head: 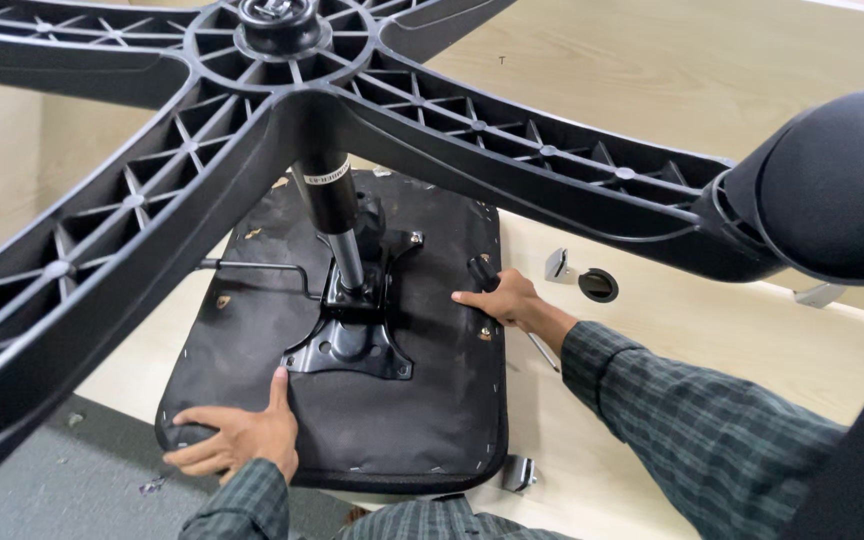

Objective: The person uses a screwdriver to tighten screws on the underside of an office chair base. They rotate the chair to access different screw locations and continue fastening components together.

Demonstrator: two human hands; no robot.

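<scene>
Clearly, you had an office chair turned upside down on a pale wooden table (652, 330), with the seat underside (392, 420), covered in black fabric, facing up at you. Your left hand (237, 440) lay flat and spread on the near left corner of that seat, fingers wrapped over the edge and thumb pointing up toward the metal mounting plate (352, 340); it held nothing, only pressed on the fabric. Your right hand (502, 300) rested on the seat's right edge, its fingers closed around the black handle of a tool (484, 272), whose thin metal shaft showed below your wrist, over the table. Both of your sleeves were a dark green check.

The mounting plate sat bolted at the middle of the seat, between your two hands, and the gas lift cylinder (337, 215) rose from it straight toward you. On top of the cylinder sat the black five-star base (252, 110), its ribbed plastic arms fanning across the upper part of the view, with one caster (837, 180) large and blurred at the right. A thin lever rod (257, 268) stuck out of the plate to the left.

On the table beyond your right hand lay a small metal bracket (557, 265) and, just beside it, a round black cap (598, 285). Another metal bracket (518, 472) lay just off the seat's near right corner.
</scene>
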